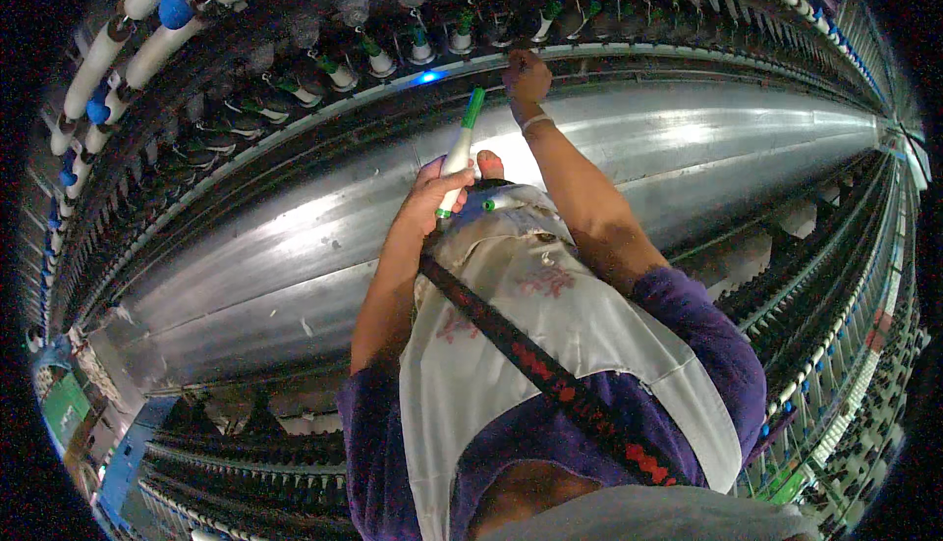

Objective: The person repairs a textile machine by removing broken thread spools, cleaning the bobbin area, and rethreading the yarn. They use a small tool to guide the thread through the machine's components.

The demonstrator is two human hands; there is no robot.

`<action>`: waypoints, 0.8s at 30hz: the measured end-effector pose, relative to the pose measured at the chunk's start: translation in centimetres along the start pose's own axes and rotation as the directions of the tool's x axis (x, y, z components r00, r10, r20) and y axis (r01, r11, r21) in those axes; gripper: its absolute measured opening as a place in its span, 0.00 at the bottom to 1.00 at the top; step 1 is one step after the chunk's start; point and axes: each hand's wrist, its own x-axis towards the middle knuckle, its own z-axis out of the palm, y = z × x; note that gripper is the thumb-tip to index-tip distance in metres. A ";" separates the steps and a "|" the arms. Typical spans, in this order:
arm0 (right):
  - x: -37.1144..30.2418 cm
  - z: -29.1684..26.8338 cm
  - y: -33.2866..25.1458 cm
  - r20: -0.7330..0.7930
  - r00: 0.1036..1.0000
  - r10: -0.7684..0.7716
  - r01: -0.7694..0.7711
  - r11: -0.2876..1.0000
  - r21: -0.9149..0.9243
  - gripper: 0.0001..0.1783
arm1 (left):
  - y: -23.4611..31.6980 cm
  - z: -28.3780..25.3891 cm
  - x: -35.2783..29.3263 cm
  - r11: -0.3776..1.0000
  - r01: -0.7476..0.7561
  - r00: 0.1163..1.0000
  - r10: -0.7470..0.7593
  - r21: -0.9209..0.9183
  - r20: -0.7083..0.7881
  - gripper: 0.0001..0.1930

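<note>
In front of my body, my left hand (434,192) is wrapped round a yarn bobbin (458,153), white thread wound on a green tube whose bare top points up and away. My right hand (527,77) reaches out to the rail (580,53) of the spinning frame, its fingers curled together; whatever they grip is too dark to make out. Along that rail stands a row of bobbins (378,56) with green tops. Another green tube end (489,205) shows at the pouch of my pale apron (530,276).
White yarn rolls (96,69) with blue knobs (177,5) hang at the upper left. A second machine with rows of spindles (285,462) runs behind me. Between them lies a shiny metal-grey floor (285,236); a blue light (429,77) glows on the frame.
</note>
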 end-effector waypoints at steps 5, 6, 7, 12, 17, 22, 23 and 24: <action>2.7 0.7 -0.1 -0.085 0.988 -0.129 0.137 0.986 0.099 0.13 | 0.5 0.0 0.2 0.996 -0.050 0.998 0.052 0.069 -0.025 0.19; 3.9 0.8 -0.6 -0.095 0.974 -0.206 0.209 0.978 0.022 0.13 | 0.9 0.1 0.3 0.993 -0.084 0.996 0.086 0.084 -0.028 0.19; 4.9 1.1 -1.1 -0.061 0.990 -0.126 0.124 0.991 -0.046 0.13 | 1.2 0.1 0.5 0.991 -0.084 0.996 0.088 0.108 -0.029 0.19; 2.8 0.9 -0.5 0.192 0.981 0.025 0.043 0.939 -0.342 0.13 | 2.2 0.4 1.6 0.995 -0.055 0.997 0.059 0.085 -0.047 0.20; -5.2 -1.6 3.9 0.185 0.963 -0.195 0.188 0.981 0.058 0.05 | 1.9 0.3 2.1 0.985 -0.087 0.996 0.091 0.149 -0.022 0.22; -0.6 -1.2 3.3 0.194 0.959 -0.207 0.134 0.934 0.332 0.06 | 2.1 -0.1 1.6 0.980 -0.088 0.994 0.097 0.178 -0.043 0.22; 0.6 -0.6 2.9 0.210 0.965 -0.160 0.073 0.926 0.369 0.07 | 2.3 -0.1 1.4 0.982 -0.071 0.994 0.084 0.175 -0.068 0.23; 1.5 0.0 2.6 0.227 0.967 -0.113 0.011 0.914 0.406 0.07 | 2.5 -0.2 1.3 0.983 -0.055 0.995 0.068 0.174 -0.070 0.23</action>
